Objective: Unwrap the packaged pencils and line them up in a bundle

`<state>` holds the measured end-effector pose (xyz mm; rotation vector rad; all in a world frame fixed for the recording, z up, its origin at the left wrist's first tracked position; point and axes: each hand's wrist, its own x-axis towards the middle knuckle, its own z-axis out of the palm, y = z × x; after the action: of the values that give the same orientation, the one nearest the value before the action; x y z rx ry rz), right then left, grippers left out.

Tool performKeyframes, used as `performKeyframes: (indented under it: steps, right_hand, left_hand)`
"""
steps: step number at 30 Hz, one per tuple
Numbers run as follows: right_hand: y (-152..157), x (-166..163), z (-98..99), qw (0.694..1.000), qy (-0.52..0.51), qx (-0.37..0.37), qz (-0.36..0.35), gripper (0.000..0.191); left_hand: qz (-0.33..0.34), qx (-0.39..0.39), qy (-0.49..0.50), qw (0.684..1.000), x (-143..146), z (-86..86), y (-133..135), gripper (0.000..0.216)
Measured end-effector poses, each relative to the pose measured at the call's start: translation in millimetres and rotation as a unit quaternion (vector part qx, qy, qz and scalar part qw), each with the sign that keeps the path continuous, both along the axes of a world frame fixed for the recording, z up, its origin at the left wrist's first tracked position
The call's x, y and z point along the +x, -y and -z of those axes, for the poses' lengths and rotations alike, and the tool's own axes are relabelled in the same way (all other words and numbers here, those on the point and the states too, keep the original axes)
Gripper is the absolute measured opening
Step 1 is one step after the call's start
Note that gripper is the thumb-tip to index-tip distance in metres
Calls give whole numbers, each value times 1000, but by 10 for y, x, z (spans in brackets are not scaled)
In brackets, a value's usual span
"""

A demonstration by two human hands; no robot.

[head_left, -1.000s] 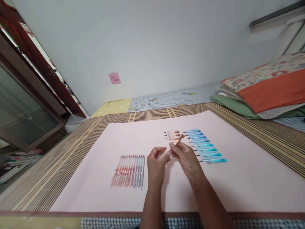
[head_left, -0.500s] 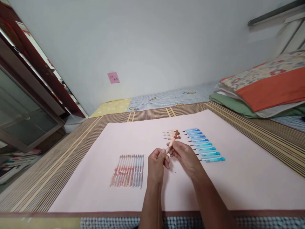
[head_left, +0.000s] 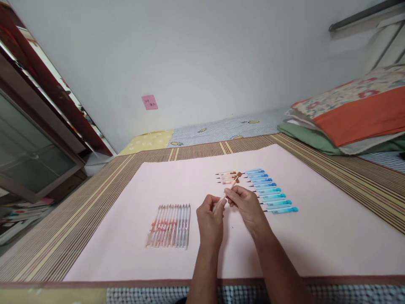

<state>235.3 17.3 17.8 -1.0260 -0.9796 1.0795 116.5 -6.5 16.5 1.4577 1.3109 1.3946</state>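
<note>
Both hands hold one orange-brown pen above a pale pink sheet. My left hand pinches its lower end, and my right hand grips the barrel higher up, the brown top pointing away. Just beyond lie three brown pens in a short row. To their right is a row of several blue pens. A packed row of several clear pens with red print lies left of my left hand.
The pink sheet lies on a striped woven mat over a bed. Folded bedding with an orange panel is stacked at the far right. A glass-fronted cabinet stands at left, and a pink note sticks on the wall.
The pen in my hands has tilted back and forth, its brown top ending near the row of brown pens. Both hands have stayed close together over the sheet.
</note>
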Motion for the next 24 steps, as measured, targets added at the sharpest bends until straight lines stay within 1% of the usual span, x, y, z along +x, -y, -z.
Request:
performKeyframes:
  steps: [3, 6, 8, 11, 15, 17, 19, 22, 24]
  right_hand:
    - [1, 25, 2, 1000, 10, -18, 19, 41]
    - [-10, 47, 3, 999, 30, -18, 30, 42]
    - [-18, 59, 7, 999, 38, -12, 32, 41]
    - [-22, 74, 22, 999, 44, -8, 29, 41]
    - [-19, 84, 50, 999, 39, -11, -7, 41]
    - [-23, 80, 59, 999, 36, -17, -17, 41]
    - [-33, 69, 64, 999, 33, -26, 0, 42]
    - [-46, 56, 60, 998, 32, -36, 34, 43]
    - [-44, 60, 52, 998, 32, -37, 34, 42]
  left_hand:
    - [-8, 48, -58, 997, 15, 0, 22, 18]
    - [-9, 49, -49, 998, 47, 8, 28, 18]
    - [4, 22, -25, 999, 58, 17, 20, 22]
    - [52, -37, 23, 998, 30, 33, -6, 29]
    - [136, -105, 75, 982, -53, 43, -43, 39]
    - [165, -117, 97, 974, -69, 43, -57, 44]
    - [147, -105, 121, 976, -58, 45, -66, 37]
    - [79, -69, 127, 986, -22, 56, -69, 29]
    - [69, -63, 112, 989, -14, 66, -69, 27]
